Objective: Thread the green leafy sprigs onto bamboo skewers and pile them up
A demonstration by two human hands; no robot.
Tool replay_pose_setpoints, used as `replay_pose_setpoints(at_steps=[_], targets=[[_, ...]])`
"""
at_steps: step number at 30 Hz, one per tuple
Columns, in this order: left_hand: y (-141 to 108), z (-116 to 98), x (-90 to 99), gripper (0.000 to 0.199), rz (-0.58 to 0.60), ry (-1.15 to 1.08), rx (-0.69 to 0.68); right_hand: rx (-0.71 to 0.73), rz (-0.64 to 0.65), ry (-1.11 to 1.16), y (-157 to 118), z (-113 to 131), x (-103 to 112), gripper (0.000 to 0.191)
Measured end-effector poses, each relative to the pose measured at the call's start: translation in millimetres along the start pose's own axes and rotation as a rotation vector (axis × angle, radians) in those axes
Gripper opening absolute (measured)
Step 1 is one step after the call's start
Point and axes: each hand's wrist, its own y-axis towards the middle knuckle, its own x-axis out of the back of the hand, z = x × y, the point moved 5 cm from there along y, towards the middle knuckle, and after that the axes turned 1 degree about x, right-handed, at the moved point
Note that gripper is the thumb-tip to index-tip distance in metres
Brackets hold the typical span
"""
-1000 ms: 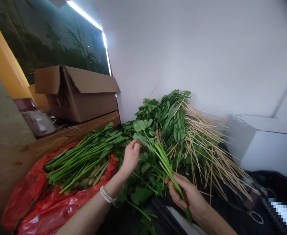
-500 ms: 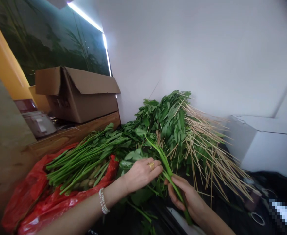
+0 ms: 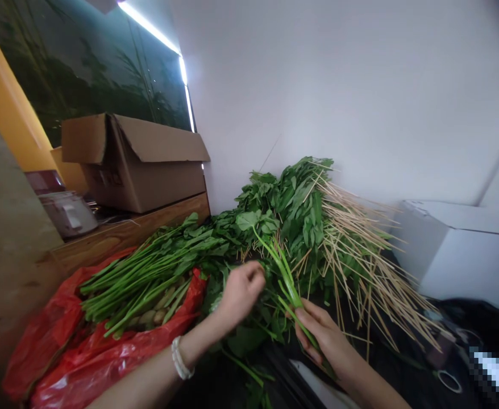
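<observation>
Stalks (image 3: 138,278) in slim, glossy green, too many to count, fill one red plastic bag (image 3: 74,369) below one cardboard box (image 3: 168,182), and next comes the left hand (image 3: 241,289), one pale bracelet (image 3: 180,359) at its wrist, fingers curled closed, blur hiding whether anything is pinched. Just beside it, one bright green stem (image 3: 291,289), smooth, splitting into several shoots, leans up and leftward, its lower end wrapped in the right hand's (image 3: 324,329) grasp! Behind, one leafy heap (image 3: 304,210) bristles with countless straw-coloured sticks (image 3: 360,255), then one white box (image 3: 471,264).
</observation>
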Motion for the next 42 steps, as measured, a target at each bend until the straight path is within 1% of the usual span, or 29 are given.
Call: replay_pose_setpoints(at_steps=[1, 2, 3, 5, 7, 8, 11, 12, 14, 16, 18, 19, 21, 24, 27, 29, 31, 33, 34, 36, 38, 39, 40, 41, 42], targets=[[6, 4, 10.4, 0.023, -0.073, -0.038, 0.079, 0.002, -0.012, -0.053, 0, 1, 1, 0.039], [12, 7, 21.2, 0.026, -0.133, -0.031, 0.109, 0.010, -0.028, -0.119, -1, 2, 2, 0.038], [17, 6, 31.0, 0.026, -0.169, 0.018, 0.090, 0.027, -0.049, -0.195, -2, 4, 4, 0.037], [23, 2, 45.2, 0.025, -0.205, 0.164, -0.016, 0.099, -0.099, -0.366, -3, 9, 5, 0.036], [22, -1, 48.7, 0.024, -0.188, 0.246, -0.116, 0.198, -0.165, -0.540, -5, 14, 7, 0.035], [20, -2, 46.7, 0.025, -0.159, 0.253, -0.153, 0.241, -0.192, -0.615, -6, 16, 7, 0.033], [12, -5, 29.8, 0.025, 0.006, 0.270, -0.287, 0.307, -0.226, -0.771, -7, 14, 8, 0.027], [9, -7, 23.7, 0.026, 0.054, 0.300, -0.346, 0.317, -0.225, -0.815, -7, 13, 8, 0.026], [4, -10, 14.3, 0.035, 0.126, 0.383, -0.454, 0.324, -0.208, -0.908, -6, 8, 8, 0.026], [2, -12, 9.4, 0.036, 0.174, 0.458, -0.519, 0.317, -0.190, -0.996, -6, 5, 8, 0.028], [2, -13, 8.0, 0.030, 0.206, 0.531, -0.565, 0.301, -0.185, -1.060, -6, 4, 8, 0.030], [2, -14, 8.4, 0.027, 0.205, 0.566, -0.597, 0.295, -0.187, -1.084, -7, 4, 8, 0.031], [0, -16, 9.4, 0.026, 0.199, 0.617, -0.690, 0.281, -0.188, -1.123, -7, 4, 8, 0.031], [-6, -20, 9.2, 0.026, 0.220, 0.632, -0.840, 0.253, -0.176, -1.151, -6, 3, 8, 0.031], [-9, -20, 7.7, 0.024, 0.254, 0.651, -0.894, 0.230, -0.161, -1.146, -6, 2, 7, 0.031], [-10, -19, 5.6, 0.022, 0.270, 0.688, -0.881, 0.223, -0.152, -1.148, -6, 2, 5, 0.031], [-10, -16, 1.2, 0.018, 0.290, 0.708, -0.839, 0.224, -0.141, -1.144, -7, 3, 2, 0.032], [-9, -15, -4.5, 0.014, 0.274, 0.671, -0.756, 0.238, -0.122, -1.109, -8, 5, -2, 0.030], [-8, -15, -7.3, 0.012, 0.245, 0.629, -0.696, 0.253, -0.118, -1.082, -9, 7, -3, 0.029], [-3, -14, -11.5, 0.010, 0.160, 0.502, -0.555, 0.290, -0.131, -1.025, -10, 11, -3, 0.028], [7, -12, -11.3, 0.009, 0.075, 0.338, -0.413, 0.319, -0.181, -0.993, -10, 14, 0, 0.027], [14, -9, -7.3, 0.010, 0.018, 0.245, -0.336, 0.325, -0.205, -0.987, -10, 15, 3, 0.028], [24, -5, 0.4, 0.012, -0.063, 0.152, -0.252, 0.325, -0.226, -0.983, -10, 15, 5, 0.028], [33, 1, 10.9, 0.014, -0.161, 0.070, -0.163, 0.319, -0.241, -0.977, -10, 14, 8, 0.029], [41, 8, 24.0, 0.017, -0.287, 0.000, -0.073, 0.311, -0.252, -0.965, -9, 13, 10, 0.030]])
